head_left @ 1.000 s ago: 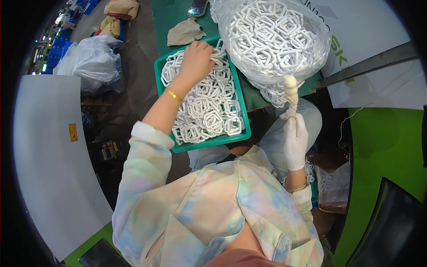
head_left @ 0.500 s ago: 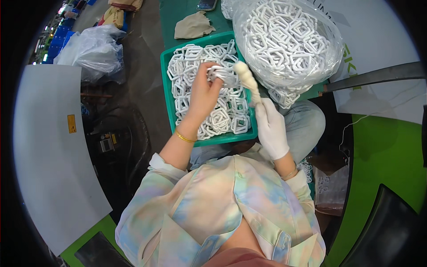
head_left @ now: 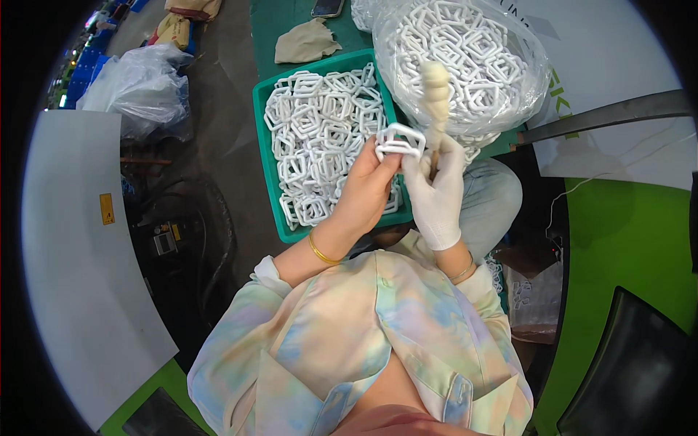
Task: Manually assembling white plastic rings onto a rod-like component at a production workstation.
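Note:
My bare left hand pinches a few white plastic frames, squarish rings with rounded corners, held together above the near right of a green tray. My right hand, in a white glove, is closed round the shaft of a stick with a cream cloth-wrapped head. The stick points up and away, its wrapped end over the clear bag. The right fingertips are close beside the frames; whether they touch them I cannot tell. Many more white frames fill the tray.
A clear plastic bag heaped with white frames stands right of the tray. Behind the tray lie a beige cloth and a phone on a green surface. A metal bar juts in at right. Plastic-wrapped bundles stand far left.
My left hand has come right and nearer with the frames, out from over the tray's middle. The stick in my right hand has swung from leaning left over the tray to nearly upright.

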Demonstrator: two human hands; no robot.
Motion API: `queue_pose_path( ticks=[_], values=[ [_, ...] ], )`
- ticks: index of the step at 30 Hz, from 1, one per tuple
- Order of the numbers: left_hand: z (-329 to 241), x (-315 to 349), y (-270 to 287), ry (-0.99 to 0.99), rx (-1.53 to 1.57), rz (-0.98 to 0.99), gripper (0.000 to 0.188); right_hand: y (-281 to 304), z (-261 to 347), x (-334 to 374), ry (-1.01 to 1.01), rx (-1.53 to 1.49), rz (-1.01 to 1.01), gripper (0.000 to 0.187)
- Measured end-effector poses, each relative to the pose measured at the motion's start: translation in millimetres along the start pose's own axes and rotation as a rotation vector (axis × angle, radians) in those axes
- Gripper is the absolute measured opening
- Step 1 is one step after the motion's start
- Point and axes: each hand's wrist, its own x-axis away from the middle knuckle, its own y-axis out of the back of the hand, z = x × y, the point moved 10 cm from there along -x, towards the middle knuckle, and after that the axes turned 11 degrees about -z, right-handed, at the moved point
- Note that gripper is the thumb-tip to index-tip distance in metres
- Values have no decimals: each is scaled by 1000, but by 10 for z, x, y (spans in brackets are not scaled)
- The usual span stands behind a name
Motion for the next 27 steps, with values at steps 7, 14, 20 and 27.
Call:
queue_pose_path(
  ticks=[7,14,20,27],
  values=[
    [-171,1,-33,-171,-318,-18,21,-31,-64,51,48,145,132,20],
    [-255,99,-207,-336,-559,175,17,31,-7,8,-4,67,171,21],
    [-708,178,-474,-901,-1148,139,29,5,-22,32,32,269,217,25],
    [-766,-96,-145,-816,-1014,-115,25,-28,-131,178,88,270,285,21]
  ],
)
